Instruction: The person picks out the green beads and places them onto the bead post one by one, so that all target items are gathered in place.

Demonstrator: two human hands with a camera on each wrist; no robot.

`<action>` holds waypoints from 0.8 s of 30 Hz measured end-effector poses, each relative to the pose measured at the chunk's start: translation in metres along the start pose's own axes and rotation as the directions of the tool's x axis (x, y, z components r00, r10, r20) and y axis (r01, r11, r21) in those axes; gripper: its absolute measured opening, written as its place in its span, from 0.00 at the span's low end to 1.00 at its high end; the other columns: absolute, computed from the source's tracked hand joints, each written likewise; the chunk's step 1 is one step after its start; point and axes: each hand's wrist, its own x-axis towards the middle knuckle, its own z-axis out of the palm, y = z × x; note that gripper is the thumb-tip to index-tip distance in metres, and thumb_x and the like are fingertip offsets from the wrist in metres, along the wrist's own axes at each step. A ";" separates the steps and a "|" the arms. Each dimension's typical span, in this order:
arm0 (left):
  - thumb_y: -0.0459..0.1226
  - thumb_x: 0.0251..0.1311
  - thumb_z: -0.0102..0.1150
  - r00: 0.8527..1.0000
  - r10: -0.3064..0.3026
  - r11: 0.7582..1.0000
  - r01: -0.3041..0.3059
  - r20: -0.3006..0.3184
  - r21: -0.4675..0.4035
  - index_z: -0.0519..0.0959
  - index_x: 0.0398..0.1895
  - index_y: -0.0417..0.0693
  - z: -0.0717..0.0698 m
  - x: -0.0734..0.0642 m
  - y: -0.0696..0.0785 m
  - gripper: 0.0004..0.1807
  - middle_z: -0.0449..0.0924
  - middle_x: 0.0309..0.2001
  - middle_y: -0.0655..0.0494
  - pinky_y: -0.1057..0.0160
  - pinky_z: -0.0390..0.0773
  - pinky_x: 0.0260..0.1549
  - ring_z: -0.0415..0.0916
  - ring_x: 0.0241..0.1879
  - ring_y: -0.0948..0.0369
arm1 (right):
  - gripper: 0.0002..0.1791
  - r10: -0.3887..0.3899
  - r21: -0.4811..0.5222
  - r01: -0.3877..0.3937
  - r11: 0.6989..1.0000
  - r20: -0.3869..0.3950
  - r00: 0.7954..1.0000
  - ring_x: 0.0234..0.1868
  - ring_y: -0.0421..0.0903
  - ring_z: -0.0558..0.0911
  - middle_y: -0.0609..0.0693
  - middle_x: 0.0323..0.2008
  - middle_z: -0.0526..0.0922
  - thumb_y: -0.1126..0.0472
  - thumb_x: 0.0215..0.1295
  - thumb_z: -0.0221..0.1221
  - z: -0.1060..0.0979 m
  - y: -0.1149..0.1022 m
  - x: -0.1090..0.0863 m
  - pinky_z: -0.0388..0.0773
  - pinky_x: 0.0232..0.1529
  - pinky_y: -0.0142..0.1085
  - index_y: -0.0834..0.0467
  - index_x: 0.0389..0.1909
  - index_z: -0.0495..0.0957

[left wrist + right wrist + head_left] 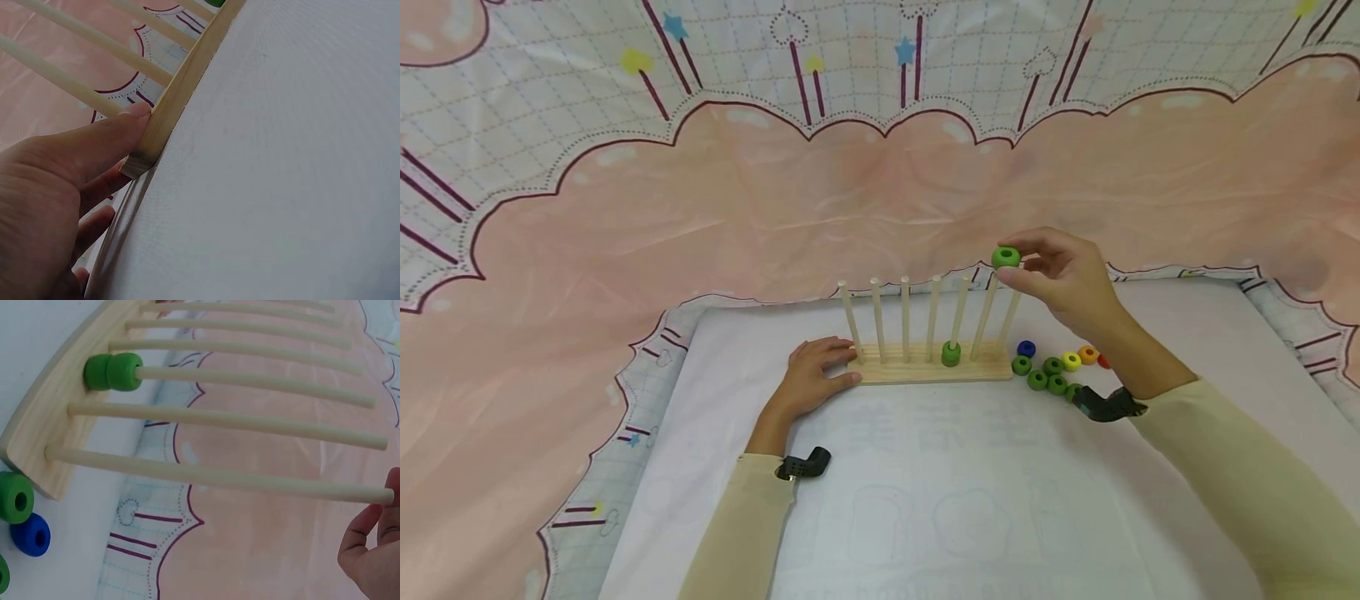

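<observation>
A wooden peg stand (895, 372) with a row of several upright pegs sits on the white surface. My left hand (816, 375) grips its left end; in the left wrist view the thumb (134, 119) lies along the base's edge. Two stacked green beads (112, 372) sit low on the third peg from the right. Level with the peg tops at the right end, my right hand (1067, 275) pinches another green bead (1006, 257) between thumb and fingers. That bead is out of sight in the right wrist view, where the fingers show beside the end peg's tip.
Right of the stand lie several loose green beads (1037, 380), a blue bead (1026, 349), a yellow bead (1071, 361), an orange bead (1087, 354) and a red bead (1103, 361) partly behind the right forearm. A pink patterned cloth (775, 200) borders the white surface.
</observation>
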 end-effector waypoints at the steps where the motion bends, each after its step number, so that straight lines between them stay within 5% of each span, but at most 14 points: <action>1: 0.49 0.61 0.70 1.000 0.005 1.000 -0.005 -0.003 0.002 0.82 0.63 0.49 0.000 0.000 -0.001 0.28 0.75 0.69 0.50 0.37 0.43 0.76 0.62 0.75 0.49 | 0.17 -0.001 0.002 0.001 1.000 0.003 1.000 0.48 0.42 0.80 0.41 0.46 0.85 0.70 0.65 0.67 0.001 0.000 0.001 0.77 0.51 0.28 0.63 0.54 0.82; 11: 0.49 0.62 0.70 1.000 0.023 1.000 -0.023 -0.008 0.008 0.82 0.62 0.48 0.001 0.001 -0.002 0.28 0.76 0.69 0.50 0.36 0.44 0.76 0.63 0.75 0.49 | 0.17 0.026 0.025 -0.026 0.999 0.025 0.999 0.46 0.43 0.79 0.41 0.45 0.85 0.68 0.64 0.68 0.016 0.006 0.008 0.78 0.49 0.28 0.63 0.54 0.82; 24: 0.49 0.61 0.70 1.000 0.010 1.000 -0.010 -0.003 -0.011 0.82 0.62 0.49 0.002 0.001 -0.003 0.28 0.76 0.69 0.51 0.39 0.43 0.77 0.62 0.75 0.50 | 0.18 0.094 -0.074 -0.090 0.993 0.052 0.994 0.51 0.44 0.79 0.41 0.45 0.85 0.60 0.67 0.68 0.026 0.011 0.008 0.75 0.51 0.31 0.57 0.56 0.82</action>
